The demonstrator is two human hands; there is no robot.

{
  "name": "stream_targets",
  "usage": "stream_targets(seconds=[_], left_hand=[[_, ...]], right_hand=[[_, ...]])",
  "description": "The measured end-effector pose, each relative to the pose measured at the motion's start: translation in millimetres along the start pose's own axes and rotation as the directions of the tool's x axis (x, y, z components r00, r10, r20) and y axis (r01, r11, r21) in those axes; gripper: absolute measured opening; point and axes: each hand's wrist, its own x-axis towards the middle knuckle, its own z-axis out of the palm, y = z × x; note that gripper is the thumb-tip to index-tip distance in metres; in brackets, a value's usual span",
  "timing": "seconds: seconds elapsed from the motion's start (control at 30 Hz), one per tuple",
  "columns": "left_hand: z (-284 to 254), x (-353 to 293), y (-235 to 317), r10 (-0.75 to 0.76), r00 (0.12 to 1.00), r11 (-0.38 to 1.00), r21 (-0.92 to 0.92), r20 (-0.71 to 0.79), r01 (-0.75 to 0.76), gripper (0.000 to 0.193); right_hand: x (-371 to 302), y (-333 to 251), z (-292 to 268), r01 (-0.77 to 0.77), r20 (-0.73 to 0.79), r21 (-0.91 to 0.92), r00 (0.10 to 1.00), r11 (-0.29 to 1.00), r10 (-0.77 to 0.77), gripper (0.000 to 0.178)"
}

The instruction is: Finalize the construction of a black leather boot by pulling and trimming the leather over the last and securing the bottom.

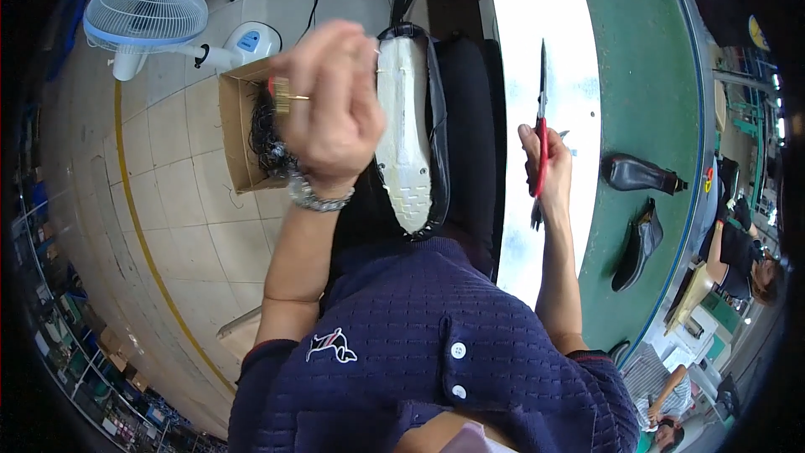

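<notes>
My left hand [331, 105] is raised in front of me, closed around the black upper of a shoe [407, 130] turned sole-up, its pale insole board facing the camera. A ring and a metal watch show on that hand and wrist. My right hand [545, 168] grips red-handled scissors [541, 117], blades pointing away from me, over the white strip of the workbench [537, 25]. The shoe rests above my lap, between the two hands.
Two black shoes [641, 174] [639, 243] lie on the green conveyor belt [646, 75] to my right. A cardboard box [239, 130] with dark scraps stands on the tiled floor at left, beside a white and blue fan [147, 13]. Other people sit at far right.
</notes>
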Motion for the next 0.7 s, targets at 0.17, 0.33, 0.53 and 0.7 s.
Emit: stream_targets(seconds=[0.17,0.33,0.53,0.7], left_hand=[[-27,49,-9,-0.166,0.967,0.986,-0.062,-0.195,0.156,0.011],[-72,-11,-85,-0.290,0.957,0.922,0.265,-0.010,0.282,0.014],[-115,-139,-221,-0.679,0.728,0.650,0.538,0.094,0.537,0.029],[-54,-121,-138,-0.787,0.601,0.611,0.320,0.140,0.724,0.055]], right_hand=[[73,70,-11,0.172,-0.218,-0.190,0.953,0.967,-0.212,0.046],[84,51,-14,0.134,-0.197,-0.202,0.965,0.970,-0.175,0.046],[60,35,-11,0.227,-0.170,-0.274,0.945,0.935,-0.280,0.043],[25,65,-31,0.158,-0.265,-0.334,0.930,0.929,-0.253,0.048]])
